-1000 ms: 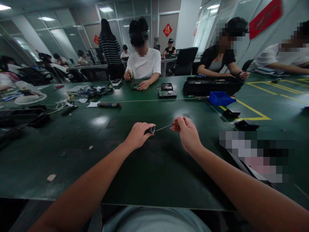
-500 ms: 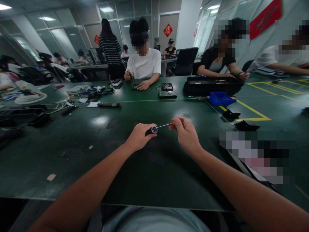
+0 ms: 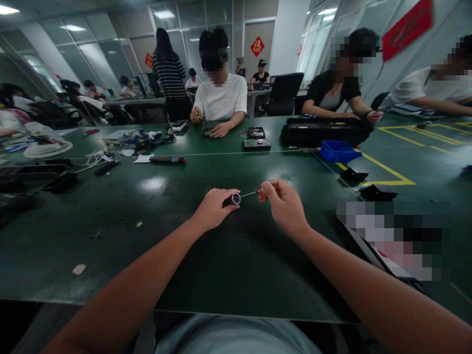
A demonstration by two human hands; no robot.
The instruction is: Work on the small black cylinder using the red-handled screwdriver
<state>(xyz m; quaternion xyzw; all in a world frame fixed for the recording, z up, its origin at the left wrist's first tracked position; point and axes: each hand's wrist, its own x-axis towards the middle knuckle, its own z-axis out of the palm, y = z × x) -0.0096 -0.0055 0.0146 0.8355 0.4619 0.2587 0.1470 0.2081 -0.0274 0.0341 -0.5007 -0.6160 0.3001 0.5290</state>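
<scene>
My left hand (image 3: 214,209) is closed around a small dark cylinder (image 3: 235,198), its round, silver-rimmed open end facing me and to the right. Most of the cylinder's body is hidden by the fingers. Between thumb and fingers, my right hand (image 3: 285,204) pinches the reddish handle of a thin screwdriver (image 3: 250,193). Its metal shaft points left, and the tip meets the rim of the cylinder; whether it goes inside I cannot tell. Both hands are held over the middle of the green table (image 3: 236,265).
Across the table a person in white (image 3: 221,96) handles a circuit board. Hard drives (image 3: 256,143), a long black casing (image 3: 326,132) and a blue bin (image 3: 339,151) lie beyond my hands. An electric screwdriver (image 3: 167,160) and cables (image 3: 136,138) are at left, a blurred-out sheet (image 3: 398,241) at right.
The right fingers have shifted slightly on the screwdriver, and more of its red handle shows. My left hand and the cylinder have stayed in place.
</scene>
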